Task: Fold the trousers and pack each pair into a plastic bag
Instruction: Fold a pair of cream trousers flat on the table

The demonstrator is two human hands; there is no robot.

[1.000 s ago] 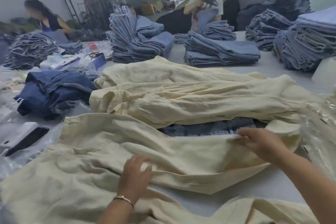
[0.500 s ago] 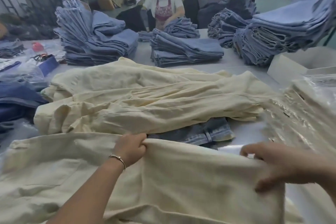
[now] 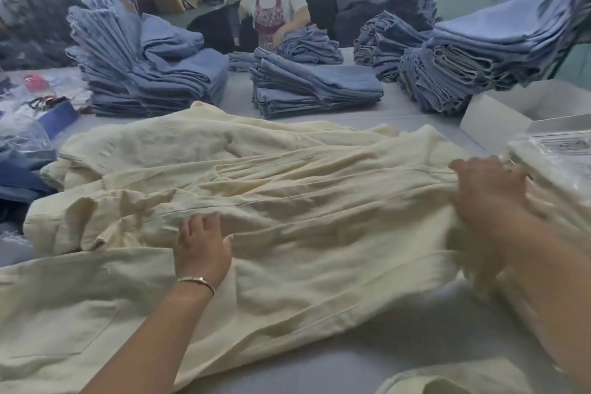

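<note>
A pair of cream trousers (image 3: 319,265) lies spread across the table in front of me, over a heap of more cream trousers (image 3: 224,150). My left hand (image 3: 201,246) presses flat on the cloth near its middle, fingers spread. At the right end my right hand (image 3: 489,192) grips the bunched edge of the same pair. A stack of clear plastic bags (image 3: 556,157) lies just right of my right hand.
Tall stacks of folded blue jeans (image 3: 140,73) (image 3: 313,86) (image 3: 463,64) stand across the far side of the table. A person (image 3: 275,6) works behind them. A white box (image 3: 499,118) sits at right, dark denim (image 3: 19,176) and clutter at left.
Both hands carried the near edge of the cream trousers away from me over the heap, covering the denim piece that showed before. My left hand went from gripping to pressing flat.
</note>
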